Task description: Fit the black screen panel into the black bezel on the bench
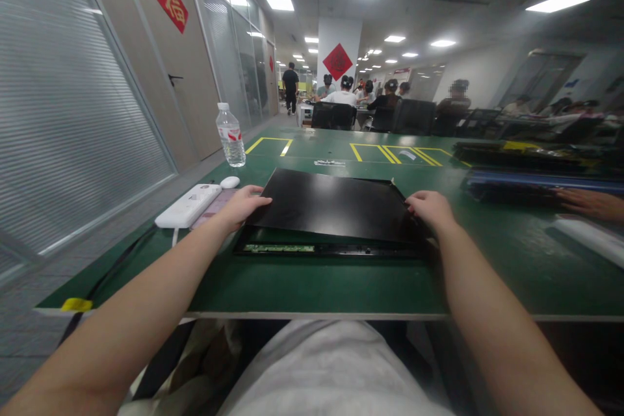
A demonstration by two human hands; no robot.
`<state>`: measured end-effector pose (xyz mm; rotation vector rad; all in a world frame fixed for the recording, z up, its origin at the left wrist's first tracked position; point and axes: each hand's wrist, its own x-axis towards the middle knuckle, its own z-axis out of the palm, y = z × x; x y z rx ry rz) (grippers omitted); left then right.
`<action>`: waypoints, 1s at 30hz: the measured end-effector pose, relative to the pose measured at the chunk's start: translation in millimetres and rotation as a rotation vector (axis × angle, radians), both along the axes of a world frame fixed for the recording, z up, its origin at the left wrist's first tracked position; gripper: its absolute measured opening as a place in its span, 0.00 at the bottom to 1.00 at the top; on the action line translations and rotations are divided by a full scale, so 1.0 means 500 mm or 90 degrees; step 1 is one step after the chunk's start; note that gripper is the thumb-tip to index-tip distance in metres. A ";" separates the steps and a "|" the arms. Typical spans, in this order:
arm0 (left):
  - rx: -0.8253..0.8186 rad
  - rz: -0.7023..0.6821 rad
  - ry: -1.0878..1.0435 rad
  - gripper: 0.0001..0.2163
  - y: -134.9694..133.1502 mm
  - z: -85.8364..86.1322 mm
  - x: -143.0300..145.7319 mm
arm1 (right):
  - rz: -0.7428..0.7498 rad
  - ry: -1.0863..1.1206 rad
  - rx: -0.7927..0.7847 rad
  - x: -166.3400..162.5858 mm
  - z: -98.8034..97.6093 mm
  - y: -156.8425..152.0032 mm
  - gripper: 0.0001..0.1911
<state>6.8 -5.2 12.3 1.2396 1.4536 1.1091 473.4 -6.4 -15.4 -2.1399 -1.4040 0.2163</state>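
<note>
A flat black panel lies tilted on the green table, its near edge raised above a black frame with a green circuit strip. My left hand grips the panel's left edge, fingers curled over it. My right hand grips the panel's right edge the same way.
A white power strip, a white mouse and a water bottle stand to the left. Stacked dark panels lie at the right, where another person's hand rests. Several people sit at desks behind.
</note>
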 end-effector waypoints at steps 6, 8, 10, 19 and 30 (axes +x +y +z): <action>0.005 0.005 0.002 0.25 0.005 -0.005 -0.002 | -0.011 -0.007 0.004 -0.003 0.003 -0.001 0.13; 0.006 0.003 0.005 0.25 0.006 -0.007 -0.003 | -0.017 -0.010 0.004 -0.006 0.005 -0.002 0.14; 0.010 0.003 0.001 0.24 0.007 -0.008 -0.004 | -0.022 -0.012 0.002 -0.008 0.006 -0.004 0.14; 0.000 -0.015 -0.048 0.19 0.013 -0.011 -0.006 | -0.016 -0.021 0.006 -0.010 0.007 -0.006 0.15; -0.006 -0.018 -0.068 0.21 0.026 -0.025 -0.015 | -0.019 -0.043 0.002 -0.012 0.008 -0.010 0.14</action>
